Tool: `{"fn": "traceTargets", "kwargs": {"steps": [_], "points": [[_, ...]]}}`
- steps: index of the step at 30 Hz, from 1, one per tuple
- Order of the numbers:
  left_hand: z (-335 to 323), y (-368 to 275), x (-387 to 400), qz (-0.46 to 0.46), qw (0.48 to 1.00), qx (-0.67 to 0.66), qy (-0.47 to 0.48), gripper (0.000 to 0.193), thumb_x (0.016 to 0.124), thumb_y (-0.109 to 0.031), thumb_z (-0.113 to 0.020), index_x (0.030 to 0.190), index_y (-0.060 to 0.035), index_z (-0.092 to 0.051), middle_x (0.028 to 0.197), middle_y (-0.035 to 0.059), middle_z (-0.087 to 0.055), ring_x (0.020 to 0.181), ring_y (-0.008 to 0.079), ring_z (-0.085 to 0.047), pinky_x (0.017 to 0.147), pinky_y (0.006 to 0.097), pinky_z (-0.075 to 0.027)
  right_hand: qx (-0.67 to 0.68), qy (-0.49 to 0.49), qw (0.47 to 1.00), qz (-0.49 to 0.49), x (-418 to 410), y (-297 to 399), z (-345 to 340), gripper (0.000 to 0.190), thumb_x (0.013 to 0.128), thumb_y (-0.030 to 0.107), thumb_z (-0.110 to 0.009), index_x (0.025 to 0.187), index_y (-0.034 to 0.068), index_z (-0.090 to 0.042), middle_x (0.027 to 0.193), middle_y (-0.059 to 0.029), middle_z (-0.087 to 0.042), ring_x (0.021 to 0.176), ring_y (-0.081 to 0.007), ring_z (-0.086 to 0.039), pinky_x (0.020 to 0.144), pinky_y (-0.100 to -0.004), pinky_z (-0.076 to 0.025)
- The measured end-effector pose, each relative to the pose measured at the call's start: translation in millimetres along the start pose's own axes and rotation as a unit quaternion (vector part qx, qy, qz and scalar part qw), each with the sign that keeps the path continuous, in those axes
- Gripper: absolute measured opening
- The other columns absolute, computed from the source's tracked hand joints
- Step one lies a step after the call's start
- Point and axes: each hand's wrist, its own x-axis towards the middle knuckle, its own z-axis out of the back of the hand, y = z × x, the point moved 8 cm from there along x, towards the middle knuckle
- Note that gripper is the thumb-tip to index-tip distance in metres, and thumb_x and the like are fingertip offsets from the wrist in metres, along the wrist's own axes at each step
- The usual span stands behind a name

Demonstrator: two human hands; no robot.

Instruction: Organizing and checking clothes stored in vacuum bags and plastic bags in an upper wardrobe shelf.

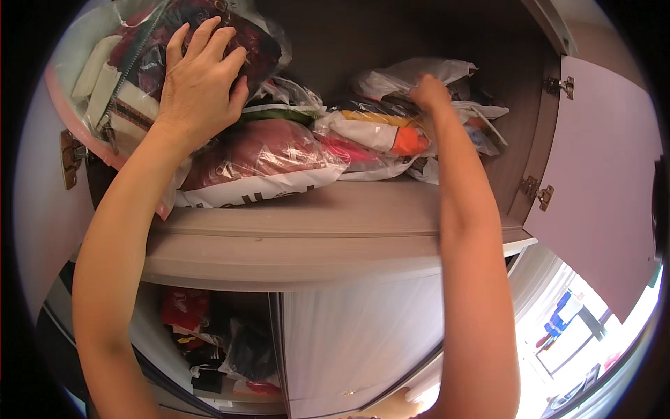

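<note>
My left hand (201, 78) rests with spread fingers on a clear zippered storage bag (112, 105) at the upper left. Dark patterned fabric (261, 50) and folded cream cloth (133, 107) show through its plastic. On the right side of the shelf, my right hand (432, 93) has its fingers curled in at a translucent plastic bag (403, 76); the fingertips are partly hidden. Between the hands lie several plastic-wrapped garments: a dusty-red one (261, 149) in a bag with print, a pink one (345, 149), and a white-and-orange bundle (374, 135).
The cupboard shelf (314, 220) has a raised front edge. A hinged door (591, 173) stands open at right, another door (44, 178) at left. Below are a sliding panel (361, 335) and a compartment with bagged clothes (251, 345). A bright window area lies lower right.
</note>
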Motion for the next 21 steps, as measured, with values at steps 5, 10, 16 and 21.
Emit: {"fn": "traceTargets", "kwargs": {"steps": [5, 10, 16, 21], "points": [[1, 3, -4, 0.002, 1.000, -0.006, 0.016, 0.031, 0.071, -0.014, -0.065, 0.100, -0.0053, -0.061, 0.117, 0.0104, -0.052, 0.123, 0.0273, -0.040, 0.106, 0.0461, -0.022, 0.376, 0.017, 0.870, -0.319, 24, -51, -22, 0.048, 0.073, 0.025, -0.060, 0.111, -0.004, -0.060, 0.120, -0.0239, -0.055, 0.106, -0.0351, -0.057, 0.093, -0.0390, -0.044], [2, -1, 1, 0.001, 1.000, -0.011, 0.024, 0.030, 0.071, -0.013, -0.065, 0.100, -0.0056, -0.062, 0.116, 0.0090, -0.053, 0.122, 0.0272, -0.041, 0.106, 0.0454, -0.022, 0.183, -0.037, 0.938, -0.292, 29, -69, -59, 0.050, 0.072, 0.026, -0.061, 0.108, -0.009, -0.059, 0.121, -0.0265, -0.052, 0.103, -0.0349, -0.058, 0.093, -0.0365, -0.044], [0, -3, -1, -0.005, 1.000, -0.011, 0.015, 0.026, 0.071, -0.013, -0.064, 0.096, -0.0047, -0.062, 0.113, 0.0091, -0.054, 0.120, 0.0273, -0.043, 0.106, 0.0459, -0.022, 0.439, -0.204, 0.757, -0.437, 7, -91, -80, 0.038, 0.071, 0.019, -0.070, 0.097, -0.005, -0.057, 0.093, -0.0219, -0.063, 0.081, -0.0304, -0.064, 0.059, -0.0368, -0.054], [1, 1, -4, -0.013, 1.000, -0.006, 0.009, 0.023, 0.072, -0.015, -0.064, 0.093, -0.0042, -0.062, 0.110, 0.0093, -0.055, 0.118, 0.0272, -0.044, 0.105, 0.0471, -0.023, 0.506, -0.018, 0.774, -0.380, 10, -62, -110, 0.038, 0.075, 0.017, -0.064, 0.103, -0.007, -0.054, 0.085, -0.0175, -0.062, 0.069, -0.0252, -0.061, 0.050, -0.0338, -0.051]]}}
